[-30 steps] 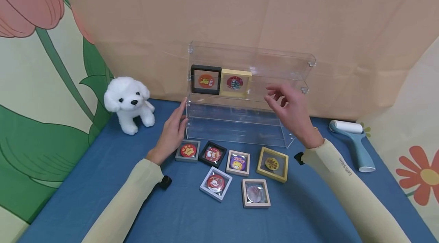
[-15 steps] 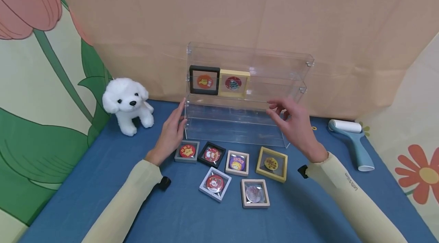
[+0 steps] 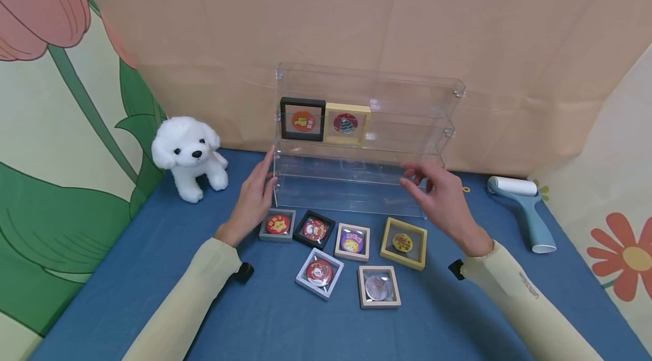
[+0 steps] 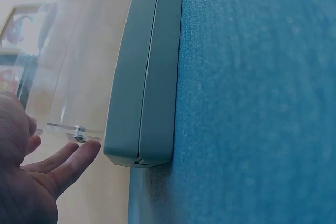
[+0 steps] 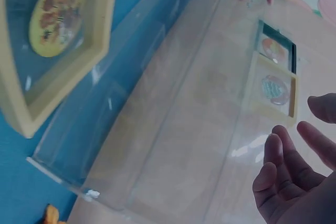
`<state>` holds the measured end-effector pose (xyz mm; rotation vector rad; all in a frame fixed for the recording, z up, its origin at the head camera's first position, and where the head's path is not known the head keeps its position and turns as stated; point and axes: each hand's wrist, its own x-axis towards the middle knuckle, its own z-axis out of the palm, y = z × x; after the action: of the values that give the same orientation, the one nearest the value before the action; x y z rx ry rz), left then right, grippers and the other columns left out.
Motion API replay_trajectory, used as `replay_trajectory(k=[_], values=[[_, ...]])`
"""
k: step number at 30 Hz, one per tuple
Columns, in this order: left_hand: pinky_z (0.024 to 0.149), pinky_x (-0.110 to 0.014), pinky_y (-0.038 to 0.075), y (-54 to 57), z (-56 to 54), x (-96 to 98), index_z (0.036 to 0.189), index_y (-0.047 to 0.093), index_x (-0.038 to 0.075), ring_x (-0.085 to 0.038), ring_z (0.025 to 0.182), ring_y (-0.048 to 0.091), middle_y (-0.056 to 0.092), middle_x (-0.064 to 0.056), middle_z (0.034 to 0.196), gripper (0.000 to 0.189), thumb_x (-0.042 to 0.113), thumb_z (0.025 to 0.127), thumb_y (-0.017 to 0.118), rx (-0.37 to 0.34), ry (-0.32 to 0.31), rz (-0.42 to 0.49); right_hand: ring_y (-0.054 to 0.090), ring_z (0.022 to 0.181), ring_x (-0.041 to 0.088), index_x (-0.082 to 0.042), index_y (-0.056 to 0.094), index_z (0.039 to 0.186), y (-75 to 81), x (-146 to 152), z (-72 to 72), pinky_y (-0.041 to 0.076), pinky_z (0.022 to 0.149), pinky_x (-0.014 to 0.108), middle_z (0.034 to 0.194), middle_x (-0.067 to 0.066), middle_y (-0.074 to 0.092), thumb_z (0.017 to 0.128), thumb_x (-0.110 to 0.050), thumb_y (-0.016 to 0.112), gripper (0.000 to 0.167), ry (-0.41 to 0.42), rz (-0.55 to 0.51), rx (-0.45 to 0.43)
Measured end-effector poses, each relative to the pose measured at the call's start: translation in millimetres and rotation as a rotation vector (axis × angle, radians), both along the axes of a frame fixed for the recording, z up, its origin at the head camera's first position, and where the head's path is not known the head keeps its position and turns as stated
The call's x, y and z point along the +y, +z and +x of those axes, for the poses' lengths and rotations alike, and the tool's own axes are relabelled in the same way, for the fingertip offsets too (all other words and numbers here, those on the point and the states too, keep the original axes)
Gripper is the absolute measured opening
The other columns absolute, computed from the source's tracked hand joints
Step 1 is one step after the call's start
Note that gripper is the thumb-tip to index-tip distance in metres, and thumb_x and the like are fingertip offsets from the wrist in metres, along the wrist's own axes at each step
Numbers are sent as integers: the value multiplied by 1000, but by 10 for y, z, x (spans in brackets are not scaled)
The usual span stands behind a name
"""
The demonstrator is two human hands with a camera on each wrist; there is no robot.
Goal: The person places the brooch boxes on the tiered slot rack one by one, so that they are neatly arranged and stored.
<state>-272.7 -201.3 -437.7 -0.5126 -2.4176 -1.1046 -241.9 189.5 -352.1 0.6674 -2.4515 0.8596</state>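
A clear acrylic tiered display stand stands at the back of the table. My left hand rests at its left side, fingers extended along the edge. On an upper tier sit a black-framed badge and a pale yellow-framed badge, side by side. My right hand hovers before the stand's lower right, fingers loosely bent, with nothing in them. In the left wrist view a grey frame lies close by the left hand. The gold frame looms at the left of the right wrist view.
On the blue cloth before the stand lie several framed badges, among them a black one, a white one and a pale wooden-toned one. A white plush dog sits left; a lint roller lies right.
My right hand has dropped from the upper tier's level to the lower right of the stand and slightly right. The left hand keeps its place at the stand's side.
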Motion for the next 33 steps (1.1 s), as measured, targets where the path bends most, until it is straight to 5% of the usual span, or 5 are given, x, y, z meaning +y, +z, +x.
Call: replay_trajectory(k=[33], values=[[96,-53,53,-12,3,-2,164,16,25,-40,120,60,39,-20,155,73,2,105,52,20,-4,0,53,86,11,-15,70,124,-499,419,424,45,64,27,109,2,70,96,-25,73,30,-60,108,-178]])
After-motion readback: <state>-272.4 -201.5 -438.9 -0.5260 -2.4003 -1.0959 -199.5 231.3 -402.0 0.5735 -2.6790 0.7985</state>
